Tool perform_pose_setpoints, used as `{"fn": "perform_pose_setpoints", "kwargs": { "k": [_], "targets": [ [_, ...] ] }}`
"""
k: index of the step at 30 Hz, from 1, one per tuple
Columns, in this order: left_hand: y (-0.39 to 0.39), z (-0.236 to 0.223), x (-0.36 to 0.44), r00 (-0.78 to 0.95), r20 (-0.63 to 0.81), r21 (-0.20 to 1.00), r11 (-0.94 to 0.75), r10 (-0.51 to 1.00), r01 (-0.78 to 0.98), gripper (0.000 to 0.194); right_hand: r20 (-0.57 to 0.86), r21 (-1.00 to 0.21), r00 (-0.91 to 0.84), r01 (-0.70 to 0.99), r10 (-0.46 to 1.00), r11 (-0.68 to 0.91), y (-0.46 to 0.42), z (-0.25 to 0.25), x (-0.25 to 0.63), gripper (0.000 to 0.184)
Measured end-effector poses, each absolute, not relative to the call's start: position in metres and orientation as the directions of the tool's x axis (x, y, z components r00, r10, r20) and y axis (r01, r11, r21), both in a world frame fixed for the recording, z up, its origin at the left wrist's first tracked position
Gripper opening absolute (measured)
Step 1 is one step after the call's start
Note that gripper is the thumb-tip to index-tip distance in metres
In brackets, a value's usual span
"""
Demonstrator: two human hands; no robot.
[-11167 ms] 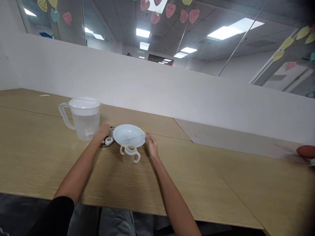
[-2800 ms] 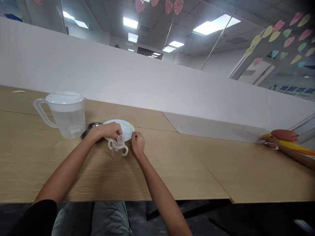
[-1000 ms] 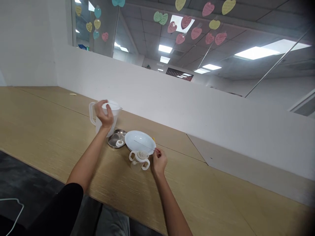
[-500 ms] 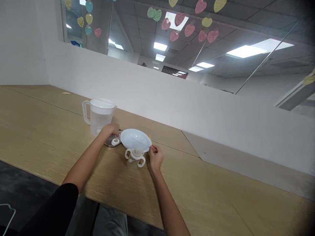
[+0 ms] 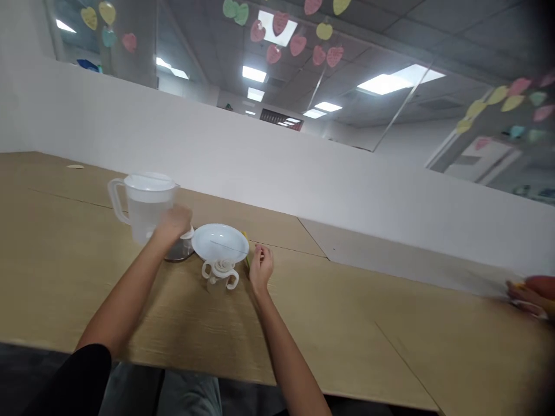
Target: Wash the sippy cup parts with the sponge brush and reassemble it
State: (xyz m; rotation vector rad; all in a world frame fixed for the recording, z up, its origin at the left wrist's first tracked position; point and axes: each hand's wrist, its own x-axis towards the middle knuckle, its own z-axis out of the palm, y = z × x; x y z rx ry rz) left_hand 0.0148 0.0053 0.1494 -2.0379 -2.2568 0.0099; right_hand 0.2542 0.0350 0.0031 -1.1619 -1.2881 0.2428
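Note:
My left hand (image 5: 173,224) is blurred, hovering over a round metal dish (image 5: 177,255) and just in front of a clear plastic pitcher (image 5: 145,208) with a white lid. A small white fitting (image 5: 187,233) shows beside that hand, and I cannot tell whether the hand holds it. My right hand (image 5: 261,268) rests by the right rim of a white plate (image 5: 219,241), with its fingers apart and holding nothing. A thin line crosses the plate. A clear two-handled cup (image 5: 220,274) with a white top stands at the plate's front edge.
A yellow object (image 5: 245,248) lies behind the plate's right rim. A wooden tabletop (image 5: 347,323) runs across the view, with a white wall behind it. At the far right, a co-worker's hand (image 5: 524,299) is beside a reddish-orange object (image 5: 541,284).
My left hand now covers more of the metal dish and the white fitting. My right hand has come away from the plate's rim. The whole view has swung, and a co-worker's hand has entered at right.

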Motion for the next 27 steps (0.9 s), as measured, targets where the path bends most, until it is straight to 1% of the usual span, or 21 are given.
{"fn": "perform_pose_setpoints", "kwargs": {
  "k": [1,2,3,4,5,7,8,9,10,11,14,16,20,22,25,27],
  "targets": [
    [-0.003,0.156,0.019,-0.059,0.150,-0.081,0.072,0.987,0.994,0.031,0.644,-0.754,0.344,0.437,0.683,0.491,0.032,0.006,0.254,0.042],
    [-0.012,0.162,0.025,0.014,0.270,-0.070,0.005,0.963,0.998,0.027,0.689,-0.717,0.331,0.443,0.645,0.538,0.029,0.009,0.254,0.040],
    [-0.019,0.165,0.033,0.092,0.352,-0.047,-0.080,0.932,0.996,0.023,0.751,-0.653,0.292,0.461,0.592,0.601,0.025,0.012,0.254,0.039],
    [-0.026,0.167,0.041,0.178,0.410,-0.004,-0.193,0.895,0.981,0.021,0.825,-0.557,0.229,0.489,0.517,0.672,0.021,0.015,0.254,0.036],
    [-0.032,0.167,0.049,0.258,0.451,0.051,-0.313,0.854,0.948,0.021,0.893,-0.432,0.136,0.519,0.428,0.737,0.017,0.017,0.254,0.034],
    [-0.039,0.161,0.066,0.403,0.468,0.130,-0.512,0.787,0.849,0.023,0.968,-0.167,-0.068,0.548,0.243,0.819,0.012,0.020,0.253,0.037],
    [-0.041,0.158,0.074,0.465,0.462,0.152,-0.584,0.755,0.798,0.024,0.979,-0.065,-0.129,0.543,0.160,0.837,0.011,0.019,0.253,0.043],
    [-0.043,0.154,0.081,0.515,0.454,0.161,-0.635,0.727,0.756,0.025,0.983,-0.008,-0.152,0.541,0.107,0.841,0.010,0.018,0.253,0.050],
    [-0.043,0.150,0.087,0.549,0.448,0.161,-0.668,0.706,0.727,0.025,0.985,0.008,-0.149,0.547,0.087,0.837,0.011,0.015,0.252,0.058],
    [-0.043,0.148,0.091,0.568,0.446,0.161,-0.686,0.692,0.710,0.025,0.983,-0.001,-0.150,0.555,0.101,0.832,0.012,0.012,0.252,0.062],
    [-0.042,0.149,0.095,0.582,0.409,0.208,-0.693,0.703,0.691,0.026,0.975,-0.070,-0.135,0.577,0.179,0.814,0.013,0.002,0.252,0.061],
    [-0.039,0.155,0.090,0.617,0.341,0.304,-0.704,0.710,0.642,0.028,0.980,-0.091,-0.093,0.583,0.177,0.808,0.011,0.000,0.249,0.057],
    [-0.028,0.164,0.075,0.716,0.211,0.564,-0.681,0.665,0.466,0.029,0.991,-0.101,-0.019,0.557,0.134,0.824,0.001,0.003,0.242,0.054],
    [-0.017,0.159,0.071,0.730,0.178,0.657,-0.632,0.659,0.410,0.028,0.990,-0.110,-0.011,0.553,0.139,0.826,-0.003,0.006,0.240,0.054],
    [0.000,0.145,0.069,0.723,0.143,0.782,-0.526,0.675,0.336,0.027,0.982,-0.131,-0.041,0.551,0.183,0.824,-0.003,0.006,0.243,0.053],
    [0.008,0.137,0.069,0.724,0.125,0.843,-0.457,0.679,0.283,0.026,0.978,-0.128,-0.066,0.549,0.196,0.826,0.001,0.005,0.245,0.052]
  ]
}}
